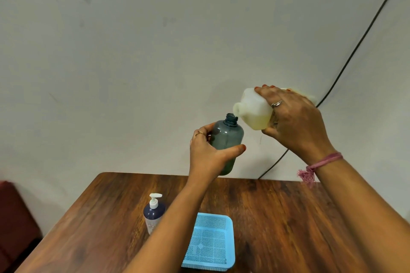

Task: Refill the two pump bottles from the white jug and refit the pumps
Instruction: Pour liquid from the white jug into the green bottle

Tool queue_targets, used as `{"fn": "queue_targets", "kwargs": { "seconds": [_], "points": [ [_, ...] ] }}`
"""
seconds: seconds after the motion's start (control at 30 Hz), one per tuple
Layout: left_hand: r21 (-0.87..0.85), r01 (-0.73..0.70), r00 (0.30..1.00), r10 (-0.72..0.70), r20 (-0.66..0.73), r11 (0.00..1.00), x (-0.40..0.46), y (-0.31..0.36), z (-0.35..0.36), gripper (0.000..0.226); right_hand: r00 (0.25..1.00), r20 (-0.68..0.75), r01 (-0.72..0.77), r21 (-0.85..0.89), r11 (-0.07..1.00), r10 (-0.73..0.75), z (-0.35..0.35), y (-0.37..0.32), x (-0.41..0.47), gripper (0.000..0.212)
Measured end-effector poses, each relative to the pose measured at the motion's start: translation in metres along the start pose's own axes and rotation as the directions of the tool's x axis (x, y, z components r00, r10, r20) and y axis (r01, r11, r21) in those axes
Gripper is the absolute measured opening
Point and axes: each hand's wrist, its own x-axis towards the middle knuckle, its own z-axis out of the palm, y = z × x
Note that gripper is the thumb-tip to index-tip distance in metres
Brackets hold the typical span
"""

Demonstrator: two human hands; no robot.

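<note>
While both hands are up in front of the wall [155, 51], the wooden bench [277, 217] below holds a blue basket [210, 241] and a dark pump bottle [153, 215] with its white pump on top. The left arm reaches over the bench between these two and hides part of each. A black cable [355, 49] runs down the wall behind the right hand.

The left hand [208, 157] holds the grey bottle [226, 137] up in the air. Its fingers wrap round the far side and the thumb lies across the front. The bottle's neck is open, with no pump on it.

The right hand [295, 122] grips the white jug [253, 111], fingers curled over its top. The jug is tipped on its side, and its spout is just beside and above the grey bottle's open neck. Yellowish liquid shows inside the jug.

Count: two bottles, one jug, one basket, one pump.
</note>
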Motion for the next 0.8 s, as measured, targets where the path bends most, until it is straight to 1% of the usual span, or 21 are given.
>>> {"fn": "queue_targets", "kwargs": {
  "seconds": [0.3, 0.8],
  "points": [
    [0.003, 0.003, 1.0, -0.003, 0.007, 1.0, 0.0, 0.0005, 0.0033, 0.076, 1.0, -0.008, -0.005, 0.013, 1.0, 0.005, -0.0009, 0.0038, -0.0021, 0.081],
    [0.011, 0.001, 1.0, -0.001, 0.003, 1.0, 0.0014, -0.0003, 0.0085, 0.075, 1.0, -0.013, 0.005, 0.01, 1.0, -0.005, -0.0015, 0.008, -0.0021, 0.082]
  ]
}}
